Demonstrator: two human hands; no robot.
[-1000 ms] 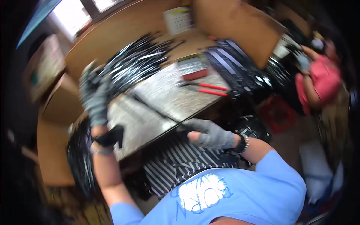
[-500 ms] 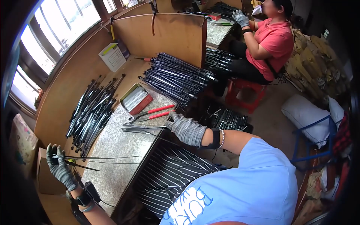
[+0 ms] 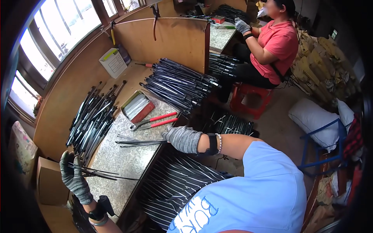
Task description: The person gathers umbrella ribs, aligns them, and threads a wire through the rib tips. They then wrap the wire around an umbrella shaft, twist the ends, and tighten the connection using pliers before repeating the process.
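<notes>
Head view, looking down on a speckled grey surface (image 3: 116, 163) walled by wooden partitions: a person in a light blue shirt works with both hands in grey knit gloves. The left hand (image 3: 74, 176), at the near left end of the surface, has its grip closed around one end of a small bundle of thin dark metal rods (image 3: 99, 173), which reach out to the right above the stone top. The right hand (image 3: 180, 138) rests at the front edge, its grip pinching a second flat bunch of rods (image 3: 138, 141) that lies on the surface pointing left. Just behind that bunch lie red-handled pliers (image 3: 153, 121), and beside them an open metal tin (image 3: 136, 106) with a red side. A long pile of black rod assemblies (image 3: 91, 118) runs along the left, and a larger heap (image 3: 178, 85) sits by the back partition, near a small white box (image 3: 112, 62). Beyond the partition, a co-worker in a pink shirt (image 3: 278, 42) sits on a red stool (image 3: 248, 99) at another bench.
</notes>
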